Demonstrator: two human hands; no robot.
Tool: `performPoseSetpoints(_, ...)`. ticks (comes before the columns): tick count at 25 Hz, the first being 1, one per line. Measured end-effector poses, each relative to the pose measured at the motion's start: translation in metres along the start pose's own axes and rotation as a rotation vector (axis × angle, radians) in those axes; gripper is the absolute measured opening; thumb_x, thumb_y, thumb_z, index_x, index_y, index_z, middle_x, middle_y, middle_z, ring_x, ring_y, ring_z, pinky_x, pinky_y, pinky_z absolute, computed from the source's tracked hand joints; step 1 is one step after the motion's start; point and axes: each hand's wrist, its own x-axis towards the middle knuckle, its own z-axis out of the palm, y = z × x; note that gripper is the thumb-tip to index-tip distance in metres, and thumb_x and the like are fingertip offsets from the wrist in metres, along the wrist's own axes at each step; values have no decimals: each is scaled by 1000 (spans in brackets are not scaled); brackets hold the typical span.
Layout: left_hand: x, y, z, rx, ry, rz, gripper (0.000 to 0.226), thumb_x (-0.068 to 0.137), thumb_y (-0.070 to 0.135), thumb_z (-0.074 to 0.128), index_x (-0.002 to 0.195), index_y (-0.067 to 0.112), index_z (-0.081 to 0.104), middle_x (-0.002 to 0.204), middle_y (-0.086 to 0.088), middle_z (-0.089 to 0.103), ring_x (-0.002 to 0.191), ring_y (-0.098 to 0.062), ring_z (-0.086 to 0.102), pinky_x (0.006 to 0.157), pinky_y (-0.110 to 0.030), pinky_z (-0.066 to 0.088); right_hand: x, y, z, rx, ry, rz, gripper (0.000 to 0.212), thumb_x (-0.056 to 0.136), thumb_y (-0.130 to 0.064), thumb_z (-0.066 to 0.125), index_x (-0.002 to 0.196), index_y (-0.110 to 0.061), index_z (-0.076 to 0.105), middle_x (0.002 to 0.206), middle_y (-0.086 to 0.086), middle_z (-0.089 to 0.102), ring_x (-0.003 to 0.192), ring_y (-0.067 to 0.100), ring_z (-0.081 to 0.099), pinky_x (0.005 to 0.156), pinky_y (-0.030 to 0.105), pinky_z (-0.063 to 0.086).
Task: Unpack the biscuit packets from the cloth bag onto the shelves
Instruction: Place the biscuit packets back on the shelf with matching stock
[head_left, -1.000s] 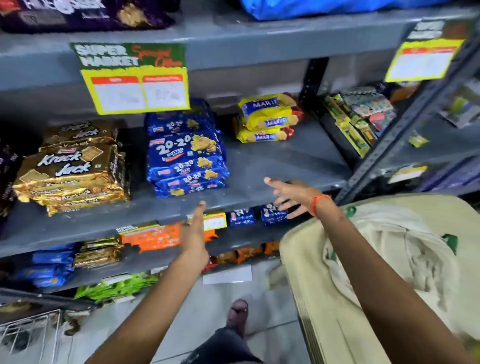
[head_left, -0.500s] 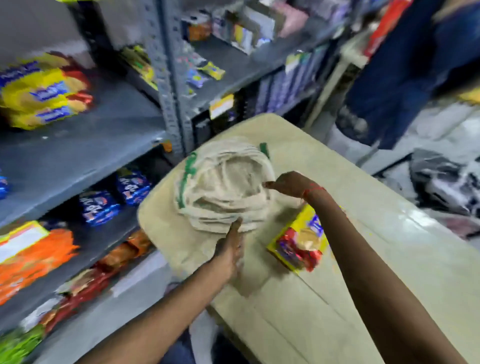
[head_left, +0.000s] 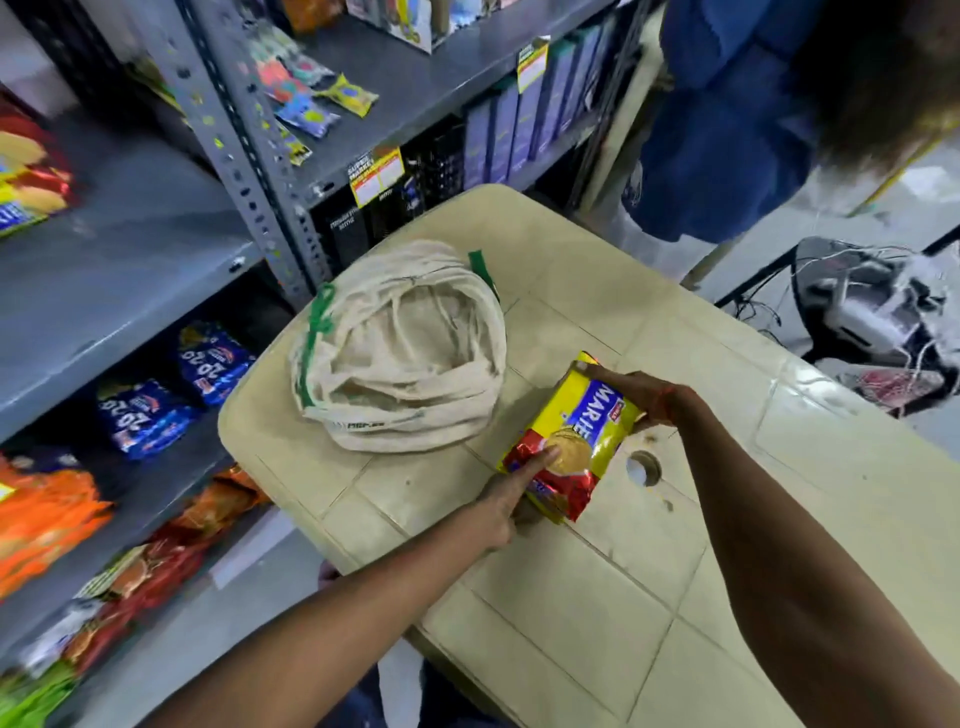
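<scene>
Packet: your yellow and red Marie biscuit packet (head_left: 566, 439) sits tilted on the cream table (head_left: 779, 467), just right of the bag
Right hand: your right hand (head_left: 641, 397) grips the packet's far end
Left hand: your left hand (head_left: 511, 499) pinches its near red end, index finger laid on top
Bag: the cloth bag (head_left: 400, 348) lies rolled down, mouth open, on the table's left end
Shelves: grey shelves (head_left: 130, 260) stand at your left; blue 20-20 packets (head_left: 171, 389) sit on a lower level
</scene>
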Motion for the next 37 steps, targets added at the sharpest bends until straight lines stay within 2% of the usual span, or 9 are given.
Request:
performPoseSetpoints(2,-5,1,-8,-48,-14,-21,79,58,55,78,123,15,58,87,0,67,73,-12,57,74,-27,52,-6,-7,0,0,-10,6,51,83,-54,58,109,-10,57,91,8,68,74,20,67,55,28,57)
performPoseSetpoints(4,-15,6,-20,-44,-25,6,97,43,56,81,128,18,54,101,-2,65,86,-14,58,100,-41,43,-15,-27,-3,-16,-29,-18,50,82,-54,58,109,-12,58,99,9,69,74,19,68,51,26,57)
performPoseSetpoints(8,-61,39,-65,-83,-17,167,103,7,63,84,102,27,61,105,-1,67,104,-17,59,87,-41,50,-33,-96,-4,-109,-37,-151,40,86,-44,61,113,-15,57,111,10,64,93,27,65,52,30,60)
performPoseSetpoints(13,-129,83,-151,-131,159,255,58,60,55,76,104,21,59,101,-5,67,100,-19,62,90,-49,53,-66,-203,54,-122,-111,-314,61,74,-64,60,111,-16,63,101,7,70,87,24,66,59,30,59)
performPoseSetpoints(19,-207,114,-272,-213,448,458,52,68,64,67,102,25,60,93,2,68,86,-14,65,67,-31,53,-110,-324,169,-90,-233,-482,82,57,-83,54,104,-18,69,100,10,76,83,27,70,81,44,57)
performPoseSetpoints(23,-232,147,-335,-315,530,507,47,75,62,60,101,23,60,81,0,68,68,-13,65,56,-27,52,-118,-386,234,7,-133,-633,123,28,-93,53,117,-8,60,112,10,61,94,18,49,77,33,49)
performPoseSetpoints(27,-234,191,-378,-360,536,589,55,70,64,66,101,18,64,72,-3,77,60,-17,73,47,-30,58,-97,-438,272,275,-133,-576,91,48,-72,70,106,-2,68,101,16,73,86,25,69,86,52,56)
performPoseSetpoints(32,-147,233,-452,-428,604,564,117,23,85,71,122,25,58,112,-9,71,97,-31,70,86,-57,54,-25,-479,291,364,-15,-614,91,28,-80,73,79,-5,67,99,17,74,92,31,70,85,53,56)
performPoseSetpoints(37,-176,234,-426,-461,626,523,97,48,86,58,119,20,55,110,-8,69,98,-27,66,65,-34,53,-20,-483,300,318,4,-534,80,30,-82,67,70,-13,66,89,12,73,81,27,68,78,37,56)
